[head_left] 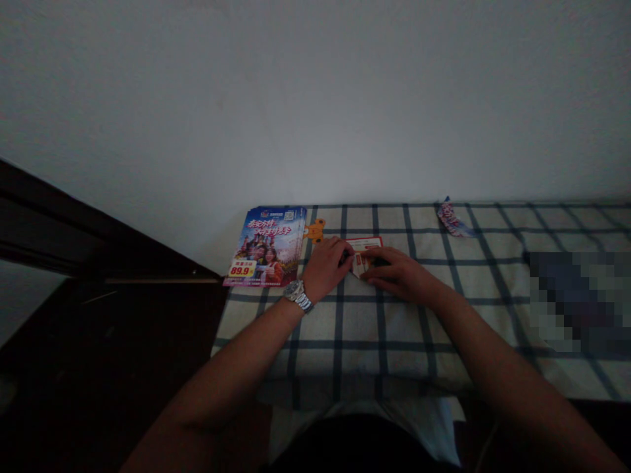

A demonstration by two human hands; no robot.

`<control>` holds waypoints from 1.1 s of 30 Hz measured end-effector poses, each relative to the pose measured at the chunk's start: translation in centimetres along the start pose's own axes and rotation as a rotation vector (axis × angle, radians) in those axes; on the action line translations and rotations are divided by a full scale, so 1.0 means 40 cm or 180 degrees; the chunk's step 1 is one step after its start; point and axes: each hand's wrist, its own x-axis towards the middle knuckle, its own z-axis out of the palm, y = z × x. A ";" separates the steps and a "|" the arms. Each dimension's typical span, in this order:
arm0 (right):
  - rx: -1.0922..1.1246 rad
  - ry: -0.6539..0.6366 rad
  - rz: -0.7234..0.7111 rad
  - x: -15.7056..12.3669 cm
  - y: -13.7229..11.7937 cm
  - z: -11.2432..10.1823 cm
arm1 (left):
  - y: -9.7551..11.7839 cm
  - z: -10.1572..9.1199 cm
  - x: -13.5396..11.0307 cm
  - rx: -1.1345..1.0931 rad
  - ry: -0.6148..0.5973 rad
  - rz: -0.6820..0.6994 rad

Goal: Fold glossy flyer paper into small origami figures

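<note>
My left hand [328, 268] and my right hand [399, 276] meet on a red-and-white printed paper leaflet [363, 253], which lies folded on the checked cloth [355, 322]. The fingertips of both hands press and pinch its lower part, hiding some of it. To the left of my left hand lies a stack of glossy blue leaflets [265, 247] with a yellow-and-red price label. A small orange paper piece [314, 230] sits just above my left hand. A metal wristwatch [296, 295] circles my left wrist.
A crumpled printed leaflet [452, 219] lies near the far edge of the cloth, against a white wall [315, 98]. A pixelated dark patch [576, 302] covers part of the cloth at right. Dark wooden furniture [103, 263] stands beyond the cloth's left edge.
</note>
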 end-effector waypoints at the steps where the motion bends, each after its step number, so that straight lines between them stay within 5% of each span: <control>1: 0.0007 0.0002 -0.0002 -0.001 0.001 0.000 | 0.000 0.000 0.000 -0.0001 -0.0004 -0.0003; 15: -0.0014 -0.0025 0.0056 0.004 -0.011 -0.008 | 0.003 0.001 0.001 0.0063 0.0046 -0.0015; 33: -0.0273 0.0064 0.0259 0.012 -0.016 0.008 | 0.001 -0.022 -0.020 0.0220 -0.0021 0.0531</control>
